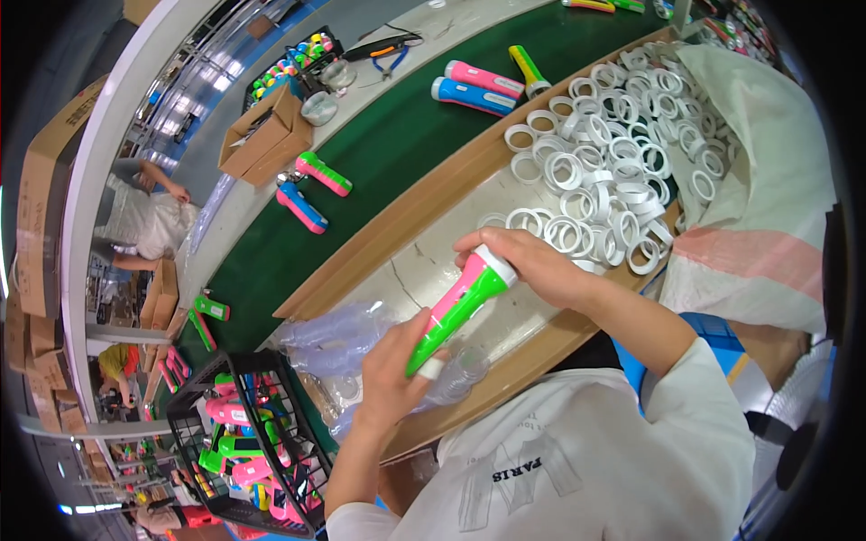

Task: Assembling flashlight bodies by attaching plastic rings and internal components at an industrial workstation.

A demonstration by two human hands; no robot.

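A pink and green flashlight (463, 311) is held slantwise between my two hands over the cardboard tray. My left hand (390, 371) is closed around its narrow lower end, and something white shows at the thumb. My right hand (534, 268) grips the wide head end, where a white ring (496, 264) sits around the rim. Beyond my right hand lies a heap of loose white rings (606, 149). Clear plastic pieces (338, 338) lie in the tray near my left hand.
The cardboard tray (383, 216) borders a green conveyor belt (383, 149) carrying several flashlights (483, 77). A black crate (230, 365) of flashlights stands at lower left. A white sack (758, 171) is at right. Pliers (391, 61) and an open box (271, 144) lie across the belt. Other people (144, 212) work at far left.
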